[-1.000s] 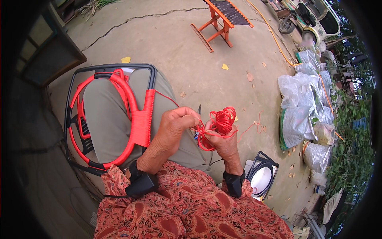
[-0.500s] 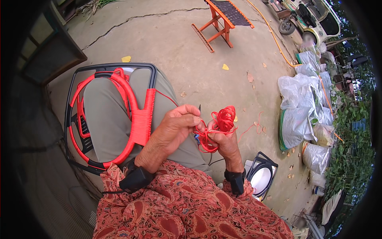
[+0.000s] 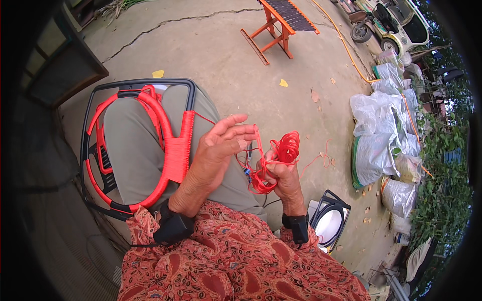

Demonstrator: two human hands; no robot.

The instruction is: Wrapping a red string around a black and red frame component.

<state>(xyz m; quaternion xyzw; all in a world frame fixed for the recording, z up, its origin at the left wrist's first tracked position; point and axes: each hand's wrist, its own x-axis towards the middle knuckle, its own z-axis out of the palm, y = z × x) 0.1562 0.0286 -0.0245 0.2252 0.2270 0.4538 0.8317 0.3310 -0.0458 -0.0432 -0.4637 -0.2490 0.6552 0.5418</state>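
My right hand (image 3: 285,176) is closed around a bundle of red cord (image 3: 288,146). Loose loops hang below its fingers. To the left, my left hand (image 3: 213,153) has its fingers stretched out, with a strand of the cord running from its fingertips down to the bundle. Across my lap lies a black frame (image 3: 193,95) with an oval ring (image 3: 161,115), much of both wrapped in red cord. A tightly wound red band (image 3: 176,158) joins ring and frame. From the frame's wrapped side, a single strand leads toward my left hand, which partly hides its path.
An orange folding stool (image 3: 275,32) stands ahead on the cracked concrete. A smaller black frame with a white oval (image 3: 330,224) lies at lower right. Silvery plastic-covered bundles (image 3: 376,135) line the right, below a parked three-wheeler (image 3: 401,25). A dark-framed panel (image 3: 65,60) stands left.
My left fingers have opened out from a pinch and moved slightly up, drawing a cord loop away from the bundle. My right hand keeps its hold in nearly the same place.
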